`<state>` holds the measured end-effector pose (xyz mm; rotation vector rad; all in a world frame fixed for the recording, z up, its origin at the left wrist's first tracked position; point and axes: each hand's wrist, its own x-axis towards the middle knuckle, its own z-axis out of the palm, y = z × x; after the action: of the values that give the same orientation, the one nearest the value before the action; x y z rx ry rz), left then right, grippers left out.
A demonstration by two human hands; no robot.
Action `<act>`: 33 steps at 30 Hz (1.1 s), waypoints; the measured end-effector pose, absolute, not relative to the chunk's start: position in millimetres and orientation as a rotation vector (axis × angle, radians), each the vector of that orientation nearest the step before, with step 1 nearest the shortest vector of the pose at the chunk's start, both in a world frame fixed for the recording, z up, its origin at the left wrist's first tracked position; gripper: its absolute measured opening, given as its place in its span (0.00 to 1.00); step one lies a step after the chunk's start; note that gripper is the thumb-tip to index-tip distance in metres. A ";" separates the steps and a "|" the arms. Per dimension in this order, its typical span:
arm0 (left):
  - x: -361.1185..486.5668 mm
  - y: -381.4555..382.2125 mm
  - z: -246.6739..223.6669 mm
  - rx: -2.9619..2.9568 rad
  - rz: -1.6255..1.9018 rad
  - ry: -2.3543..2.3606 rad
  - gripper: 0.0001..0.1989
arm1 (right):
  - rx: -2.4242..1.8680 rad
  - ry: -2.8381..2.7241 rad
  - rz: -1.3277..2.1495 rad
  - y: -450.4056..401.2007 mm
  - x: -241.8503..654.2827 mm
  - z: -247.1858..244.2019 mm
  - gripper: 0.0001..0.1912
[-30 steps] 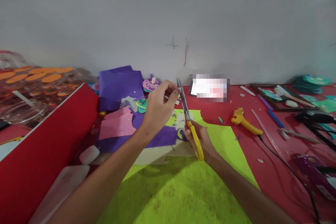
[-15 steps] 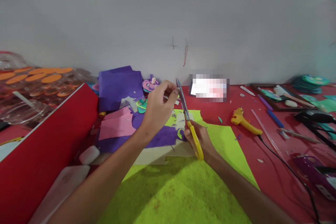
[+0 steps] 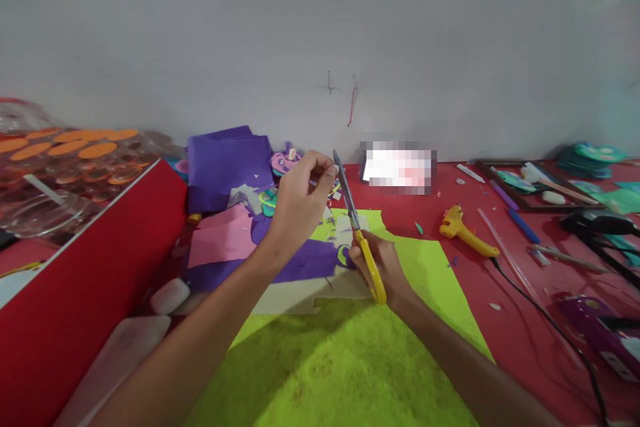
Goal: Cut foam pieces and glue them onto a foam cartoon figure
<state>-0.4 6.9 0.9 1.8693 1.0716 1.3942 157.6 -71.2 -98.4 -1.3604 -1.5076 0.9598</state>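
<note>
Yellow-handled scissors (image 3: pixel 371 259) are held in my right hand (image 3: pixel 390 270), their blades pointing up and away from me. The blades look nearly closed. My left hand (image 3: pixel 303 203) is closed in a pinch beside the blade tips. Whatever lies between its thumb and fingers is too small to make out. Below both hands are a yellow-green sheet (image 3: pixel 320 360), a purple sheet (image 3: pixel 307 261) with cut edges, and small scraps. A pink sheet (image 3: pixel 220 240) lies left of my left wrist.
Purple sheets (image 3: pixel 227 173) stand against the grey partition (image 3: pixel 200 60). At right lie a yellow glue gun (image 3: pixel 467 232) with a black cord, a blue pen (image 3: pixel 524 225) and a dark-framed tray (image 3: pixel 590 207). A red board (image 3: pixel 115 253) slants along the left, beside clear containers with orange discs (image 3: pixel 97 149).
My left hand has shifted slightly left, and the scissors have tilted a little left with my right hand. The sheets and tools lie as before.
</note>
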 end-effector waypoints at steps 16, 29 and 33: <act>0.9 5.0 -1.7 1.778 1.345 1.049 0.08 | -1.294 -1.395 1.028 -70.9 154.6 -103.5 0.29; 1.6 3.9 -2.3 1.789 1.367 1.033 0.09 | -1.245 -1.338 1.003 -65.2 157.6 -113.5 0.30; -0.7 10.6 -4.6 1.800 1.347 1.044 0.07 | -1.203 -1.236 1.028 -63.3 158.0 -114.3 0.30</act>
<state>-0.7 10.6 -4.6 1.7997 1.0442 1.3470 158.0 -63.3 -114.3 -1.2026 -1.2361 1.0280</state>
